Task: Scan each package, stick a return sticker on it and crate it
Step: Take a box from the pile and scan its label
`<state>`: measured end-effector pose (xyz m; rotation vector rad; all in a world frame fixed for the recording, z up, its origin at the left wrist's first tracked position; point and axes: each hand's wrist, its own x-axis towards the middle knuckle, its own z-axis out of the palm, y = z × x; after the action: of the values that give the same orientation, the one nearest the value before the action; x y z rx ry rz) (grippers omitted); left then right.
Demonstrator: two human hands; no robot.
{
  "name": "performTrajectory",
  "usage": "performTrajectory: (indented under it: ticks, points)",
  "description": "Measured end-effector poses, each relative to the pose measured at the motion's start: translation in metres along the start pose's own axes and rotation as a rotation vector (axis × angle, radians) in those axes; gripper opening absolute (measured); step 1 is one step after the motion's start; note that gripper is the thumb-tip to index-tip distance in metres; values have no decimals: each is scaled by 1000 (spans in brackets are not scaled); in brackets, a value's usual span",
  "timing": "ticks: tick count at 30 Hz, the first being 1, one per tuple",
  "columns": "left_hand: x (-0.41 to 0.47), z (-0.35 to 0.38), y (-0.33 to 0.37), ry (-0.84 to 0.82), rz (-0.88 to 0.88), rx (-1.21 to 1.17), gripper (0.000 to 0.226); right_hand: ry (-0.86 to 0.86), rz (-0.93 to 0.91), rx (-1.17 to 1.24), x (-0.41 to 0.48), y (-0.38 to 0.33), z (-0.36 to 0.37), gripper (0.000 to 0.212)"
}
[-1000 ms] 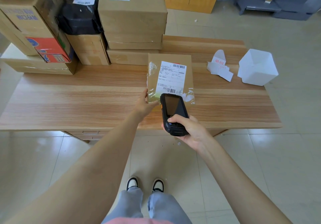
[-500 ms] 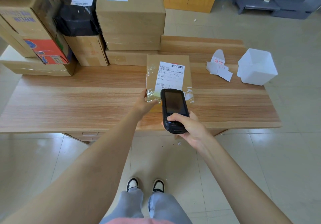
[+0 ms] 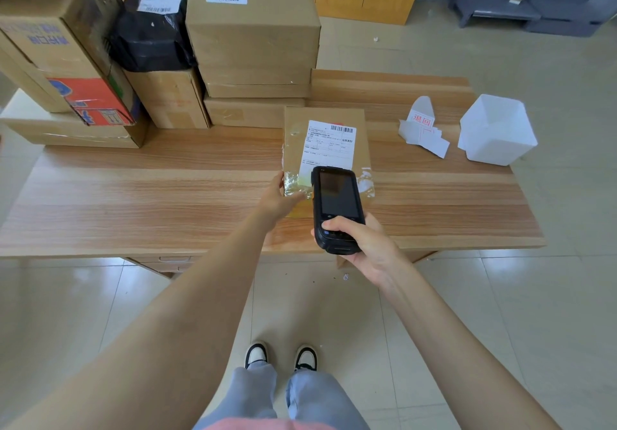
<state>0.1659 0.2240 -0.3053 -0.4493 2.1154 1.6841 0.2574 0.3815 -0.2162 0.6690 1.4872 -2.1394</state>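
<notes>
While the left hand (image 3: 279,196) grips the cardboard package (image 3: 325,119) and the right hand (image 3: 364,246) clasps the handheld scanner (image 3: 335,204) over its label (image 3: 329,145), scanning appears underway; next, fetch a return sticker (image 3: 422,120).

A brown cardboard package (image 3: 325,117) is shown bearing a white label (image 3: 329,146) printed with black text and a barcode. A black scanner (image 3: 335,207) with a dark screen is seen. The table (image 3: 150,196) is patterned in light and mid-brown wood-grain bands. White stickers (image 3: 422,127) are marked in red. A white tub (image 3: 497,129), a black bag (image 3: 150,41) and black-and-white shoes (image 3: 256,354) are seen above pale beige floor tiles (image 3: 500,296).
</notes>
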Motion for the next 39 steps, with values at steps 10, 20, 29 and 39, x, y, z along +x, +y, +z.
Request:
performTrajectory:
  ticks: [10, 20, 29, 39]
  points:
    - [0, 0, 4, 7, -5, -32, 77, -28, 6, 61, 1, -3, 4, 42]
    - [-1, 1, 10, 0, 4, -41, 70, 2, 3, 41, 3, -4, 5, 37]
    - [-4, 1, 17, -19, -9, -69, 65, 34, 30, 30, 8, -7, 8, 28]
    - [-6, -1, 20, -35, -20, -56, 66, 63, -51, 18, 25, -16, -4, 53]
